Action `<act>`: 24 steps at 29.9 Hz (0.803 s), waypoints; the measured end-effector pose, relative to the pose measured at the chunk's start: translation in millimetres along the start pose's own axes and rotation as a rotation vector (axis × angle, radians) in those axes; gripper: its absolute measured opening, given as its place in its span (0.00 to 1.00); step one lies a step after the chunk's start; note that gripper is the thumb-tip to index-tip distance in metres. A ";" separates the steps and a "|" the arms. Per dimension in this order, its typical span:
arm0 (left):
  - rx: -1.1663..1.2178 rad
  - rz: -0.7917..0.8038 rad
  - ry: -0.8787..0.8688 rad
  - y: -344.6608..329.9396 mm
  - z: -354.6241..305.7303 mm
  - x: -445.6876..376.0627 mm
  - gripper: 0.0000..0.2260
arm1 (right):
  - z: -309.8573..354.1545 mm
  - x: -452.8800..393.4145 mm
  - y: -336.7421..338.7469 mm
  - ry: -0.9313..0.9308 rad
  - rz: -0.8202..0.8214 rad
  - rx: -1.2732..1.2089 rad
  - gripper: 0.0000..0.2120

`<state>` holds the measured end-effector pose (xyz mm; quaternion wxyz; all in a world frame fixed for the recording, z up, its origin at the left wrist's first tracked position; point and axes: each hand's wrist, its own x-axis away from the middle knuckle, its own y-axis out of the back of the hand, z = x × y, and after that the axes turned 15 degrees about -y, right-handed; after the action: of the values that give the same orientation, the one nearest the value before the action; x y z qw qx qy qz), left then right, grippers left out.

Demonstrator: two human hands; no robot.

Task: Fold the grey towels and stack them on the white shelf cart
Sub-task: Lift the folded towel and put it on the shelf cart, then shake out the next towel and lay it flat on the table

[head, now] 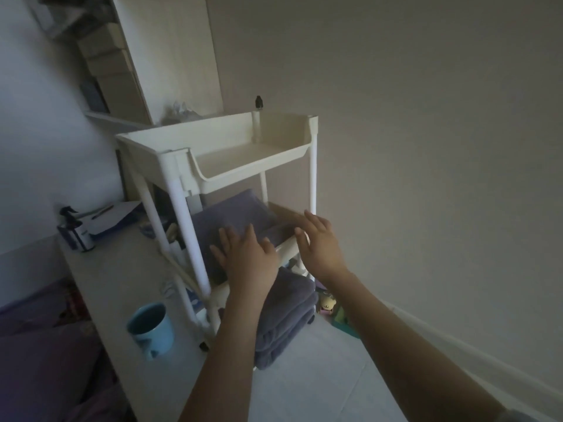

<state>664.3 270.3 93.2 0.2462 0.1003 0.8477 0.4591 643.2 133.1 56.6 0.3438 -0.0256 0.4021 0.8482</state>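
Hands first: left hand (243, 254) lies palm down with fingers straight and spread on the folded grey terry towel (231, 217) on the middle tier of the white plastic three-tier shelf cart (243, 153). It presses flat, gripping nothing. Right hand (318, 242), at 3 o'clock of the left, is open too, fingers straight and slightly fanned, held at the front right corner of that tier; whether the fingertips touch the towel's edge or the tray rim, cannot tell. It holds nothing.

Middle-tier towel fills most of the tray and reaches toward 12 o'clock under the top tray. Top tray shows a bare floor from this angle. A small dark-capped bottle (259, 102) stands behind the top tray's rear rim at 12 o'clock.

Lowest tier, at 6 o'clock of the hands: stack of folded grey towels (286, 318), its rounded folds bulging out past the front, partly hidden by the left forearm.

At 9 o'clock of the cart, a pale desk surface (122, 269) carries a light blue ceramic mug (150, 330) near 7 o'clock and a dark pump bottle with white label (74, 229) farther back. A small yellow toy figure (327, 303) sits on the floor at 4 o'clock of the cart.
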 end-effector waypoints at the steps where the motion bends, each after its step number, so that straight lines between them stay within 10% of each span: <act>1: 0.037 -0.028 -0.044 -1.5 -7.6 6.4 0.23 | -0.8 8.7 7.1 0.004 -0.028 -0.024 0.25; 7: 0.304 -0.080 -0.321 -24.5 -64.0 58.7 0.22 | -31.2 80.0 65.2 -0.053 -0.202 -0.041 0.24; 24: 0.670 0.714 -0.740 -135.4 -257.8 324.1 0.13 | -190.3 413.9 263.8 -0.674 -0.660 0.064 0.12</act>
<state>262.2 135.2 -6.5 0.3104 0.6028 0.7181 0.1567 124.1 116.7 -29.1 0.7071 0.1350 0.2643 0.6418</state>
